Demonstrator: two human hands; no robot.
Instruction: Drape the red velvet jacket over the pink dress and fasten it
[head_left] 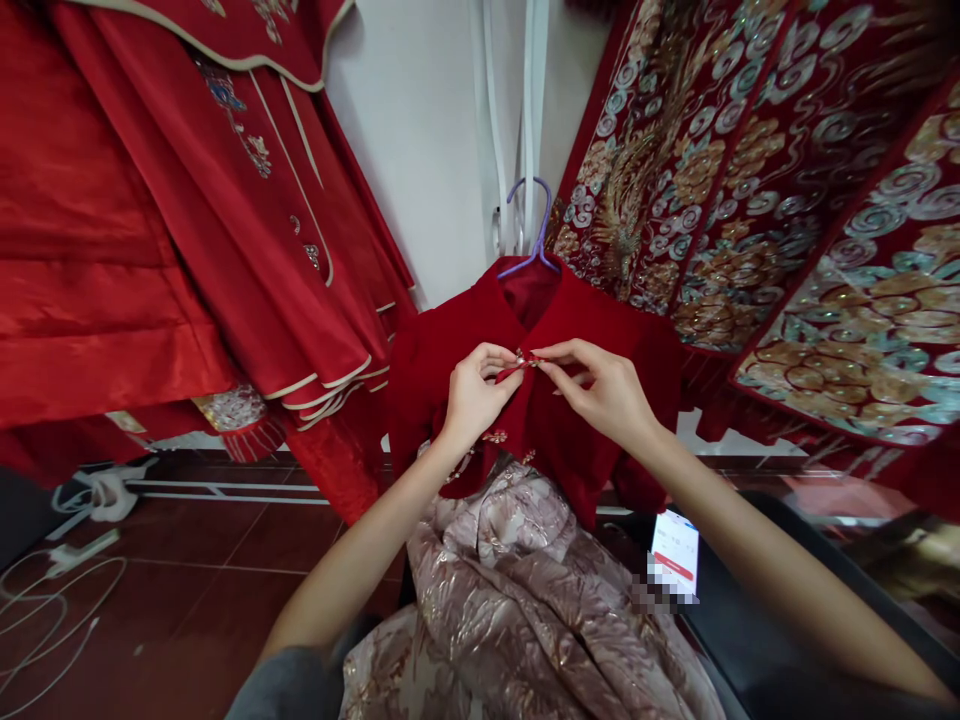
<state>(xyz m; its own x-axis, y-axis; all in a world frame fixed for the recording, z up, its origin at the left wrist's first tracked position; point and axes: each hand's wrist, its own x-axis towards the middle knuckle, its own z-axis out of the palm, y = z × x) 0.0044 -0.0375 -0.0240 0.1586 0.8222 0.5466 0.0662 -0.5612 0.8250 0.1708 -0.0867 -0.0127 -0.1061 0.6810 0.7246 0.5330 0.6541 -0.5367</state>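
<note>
A dark red jacket (465, 325) with a collar hangs on a purple hanger (541, 235) in front of me. My left hand (484, 388) pinches the jacket's front edge by a small ornate fastener (520, 358). From the other side, my right hand (596, 385) pinches the matching edge, its fingertips almost meeting the left ones. The fingers partly hide the fastener, so I cannot tell if it is joined. Lower down the front sits another gold-coloured fastener (495, 437). Below the jacket spreads a shiny pinkish-brown patterned fabric (517, 580).
Red garments (300, 230) hang at the left, and heavily embroidered red ones (720, 200) at the right. White rack poles (531, 100) stand behind the hanger. A phone with a lit screen (673, 555) lies at the lower right. White cables (60, 610) trail over the tiled floor.
</note>
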